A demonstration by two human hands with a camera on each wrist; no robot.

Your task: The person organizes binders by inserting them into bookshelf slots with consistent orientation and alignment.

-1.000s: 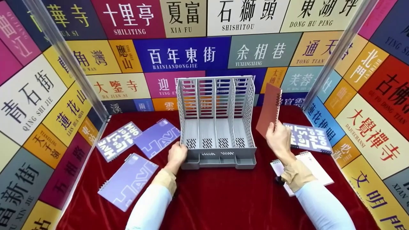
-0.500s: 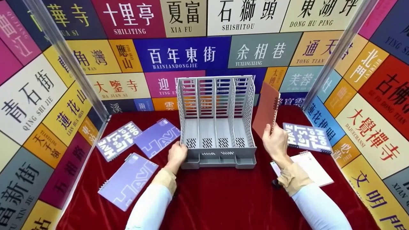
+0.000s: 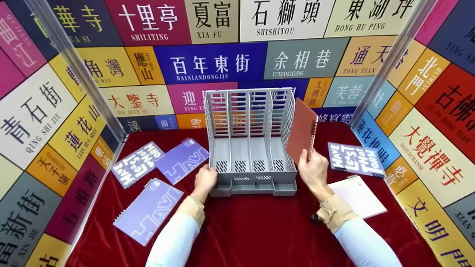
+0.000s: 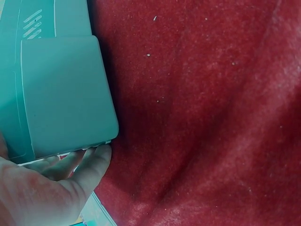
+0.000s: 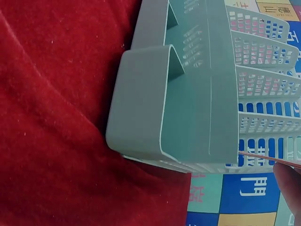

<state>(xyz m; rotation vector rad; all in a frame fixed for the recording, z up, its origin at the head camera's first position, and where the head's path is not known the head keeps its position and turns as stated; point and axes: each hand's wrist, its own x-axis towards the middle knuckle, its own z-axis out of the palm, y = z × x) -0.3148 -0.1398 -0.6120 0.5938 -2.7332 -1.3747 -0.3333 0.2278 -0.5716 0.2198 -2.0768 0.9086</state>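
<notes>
A grey file rack (image 3: 256, 181) with upright dividers stands in the middle of the cloth. At its front left corner my left hand (image 3: 205, 180) grips the side; the left wrist view shows the fingers (image 4: 96, 165) along the rack's side wall. My right hand (image 3: 313, 170) pinches a reddish-brown spiral notebook (image 3: 302, 128) by its lower spiral edge, holding it upright and tilted. The notebook overlaps the rack's right wall in the head view. In the right wrist view its thin edge (image 5: 263, 156) shows by the rack's end compartment, with a fingertip (image 5: 287, 181) beside it.
Left of the rack lie a white-lettered notebook (image 3: 139, 163) and two purple notebooks (image 3: 183, 159). On the right are a blue lettered notebook (image 3: 356, 159) and a white notebook (image 3: 358, 196), partly behind the right forearm. Sign-covered walls (image 3: 211, 63) enclose the red cloth (image 3: 252, 230).
My right hand has moved left with the brown notebook, bringing it up to the rack's right side. The left hand has kept its place on the rack.
</notes>
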